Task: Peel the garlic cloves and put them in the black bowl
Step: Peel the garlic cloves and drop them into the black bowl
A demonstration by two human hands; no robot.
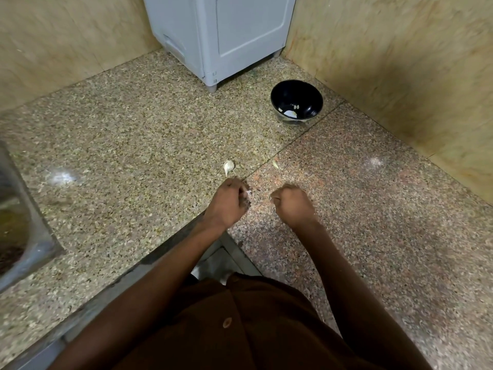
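My left hand [229, 201] is curled over the counter's inner corner and pinches a small white bit of garlic or skin [248, 193] at its fingertips. Beside it my right hand [292, 202] is a closed fist; whether it holds anything is hidden. An unpeeled garlic clove [228, 166] lies on the counter just beyond my left hand. A small pale scrap [275, 164] lies to its right. The black bowl [296, 90] stands far back near the right wall with a few pale garlic pieces [290, 111] inside.
A grey appliance [226, 36] stands in the back corner on the speckled stone counter [133, 145]. A steel sink [18, 222] sits at the left edge. Beige tiled walls close off the back and right.
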